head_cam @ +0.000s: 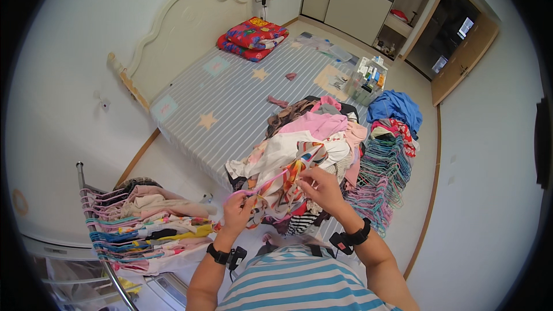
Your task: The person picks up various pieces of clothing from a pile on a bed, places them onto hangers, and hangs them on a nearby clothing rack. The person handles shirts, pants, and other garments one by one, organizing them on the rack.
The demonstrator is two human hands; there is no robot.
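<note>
My left hand grips a pink clothes hanger near its hook end. The hanger's arm reaches right, into a thin garment patterned in orange, white and dark colours. At the garment's right side my right hand pinches its fabric between thumb and fingers. Part of the hanger is hidden by the cloth. Just beyond and below both hands lies a heap of loose clothes on the bed, with a white garment and a pink top uppermost. A black-and-white striped piece shows at the heap's near edge.
A metal clothes rack holds hung garments at left. Many empty hangers are piled right of the heap, beside blue cloth. The bed bears a folded red quilt and a clear box of packages.
</note>
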